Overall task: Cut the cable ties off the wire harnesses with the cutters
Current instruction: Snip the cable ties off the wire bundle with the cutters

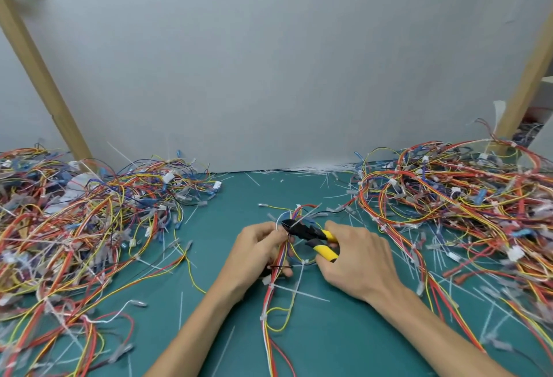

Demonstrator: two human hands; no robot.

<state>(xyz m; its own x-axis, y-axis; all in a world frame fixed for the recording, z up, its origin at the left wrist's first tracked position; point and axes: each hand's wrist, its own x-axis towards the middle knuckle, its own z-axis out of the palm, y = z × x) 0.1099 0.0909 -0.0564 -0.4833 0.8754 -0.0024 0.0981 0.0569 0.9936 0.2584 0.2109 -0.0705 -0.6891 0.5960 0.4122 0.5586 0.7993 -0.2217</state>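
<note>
Yellow-handled cutters point(311, 237), gripped in the right hand point(356, 260) mid-frame, touch a white cable tie point(294, 222) on the wire harness point(281, 254) the left hand point(257, 254) holds tight. Cut ties point(299, 291) lie on the green mat point(227, 215). The big right pile point(463, 197) looks full of ties, so I think lots is left.

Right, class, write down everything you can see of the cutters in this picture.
The cutters have a black head and yellow, plastic-looking handles with black bands. The right hand grips the handles, which stand slightly apart. The tool is above the green mat, its nose pointing left at a white cable tie on the wire harness that the left hand holds. Whether the blades touch the tie is unclear.
</note>
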